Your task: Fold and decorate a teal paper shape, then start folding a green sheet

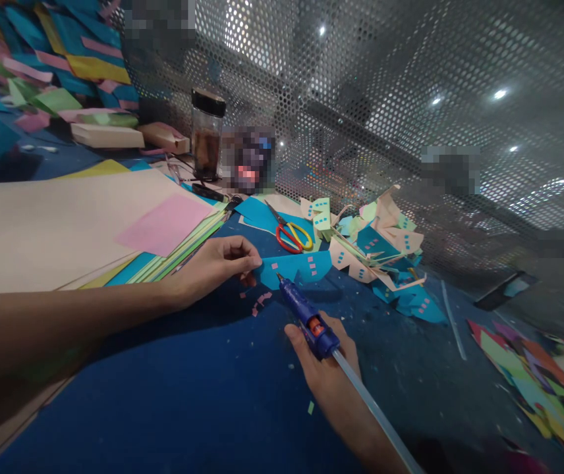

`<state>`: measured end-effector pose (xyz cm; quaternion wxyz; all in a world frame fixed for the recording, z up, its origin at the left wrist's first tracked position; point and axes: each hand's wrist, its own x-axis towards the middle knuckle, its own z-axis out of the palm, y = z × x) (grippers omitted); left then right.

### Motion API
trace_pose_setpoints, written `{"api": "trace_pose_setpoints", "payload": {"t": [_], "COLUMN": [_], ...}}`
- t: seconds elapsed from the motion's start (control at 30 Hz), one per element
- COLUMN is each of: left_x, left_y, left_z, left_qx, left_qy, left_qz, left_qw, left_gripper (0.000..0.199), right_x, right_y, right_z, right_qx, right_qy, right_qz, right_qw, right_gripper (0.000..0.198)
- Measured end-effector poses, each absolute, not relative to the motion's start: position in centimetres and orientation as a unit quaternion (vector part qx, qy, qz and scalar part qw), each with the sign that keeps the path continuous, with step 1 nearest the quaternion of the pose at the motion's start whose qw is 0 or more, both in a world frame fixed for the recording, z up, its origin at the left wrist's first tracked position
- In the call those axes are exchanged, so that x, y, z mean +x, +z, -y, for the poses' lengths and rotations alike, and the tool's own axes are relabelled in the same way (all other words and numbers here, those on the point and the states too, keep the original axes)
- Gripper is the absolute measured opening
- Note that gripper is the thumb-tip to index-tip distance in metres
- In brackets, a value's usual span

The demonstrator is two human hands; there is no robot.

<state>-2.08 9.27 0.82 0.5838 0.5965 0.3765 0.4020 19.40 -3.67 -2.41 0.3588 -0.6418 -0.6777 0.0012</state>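
My left hand [230, 260] pinches the left end of a blue paper cutout [294, 268] dotted with small pink squares. In my right hand [329, 368] is a dark blue hot glue gun [306, 316], a long clear glue stick [371, 401] running out of its back. The gun's nozzle points at the lower edge of the cutout; whether they touch I cannot tell. Several tiny pink paper pieces [261, 301] lie on the blue table [188, 395] below the cutout. Scissors [292, 237] with red and yellow handles rest just behind it.
Cut and folded paper shapes [385, 243] are heaped to the right of the cutout. Paper sheets [55, 224] are stacked at left, near a lidded jar [207, 135]. A perforated metal screen [361, 99] stands behind. Another glue stick [452, 319] and colored paper scraps [539, 375] lie at right.
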Motion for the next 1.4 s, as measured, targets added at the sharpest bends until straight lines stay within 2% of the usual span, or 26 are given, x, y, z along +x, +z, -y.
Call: {"api": "trace_pose_setpoints", "payload": {"t": [0.57, 0.87, 1.4], "left_x": [-2.1, -2.1, -2.0], "left_y": [0.9, 0.9, 0.7], "left_z": [-9.2, -9.2, -9.3], "left_qx": [0.596, 0.597, 0.597], "left_qy": [0.400, 0.401, 0.405], "left_qz": [-0.372, -0.375, -0.369], "left_qw": [0.588, 0.585, 0.586], "left_gripper": [0.023, 0.021, 0.020], "right_x": [18.6, 19.1, 19.4], "right_y": [-1.4, -1.7, -1.5], "right_z": [3.5, 3.5, 3.4], "right_qx": [-0.641, -0.648, -0.643], "right_qy": [0.025, 0.057, 0.110], "right_qz": [0.669, 0.670, 0.682], "right_qw": [0.374, 0.359, 0.330], "right_gripper": [0.044, 0.035, 0.034]}}
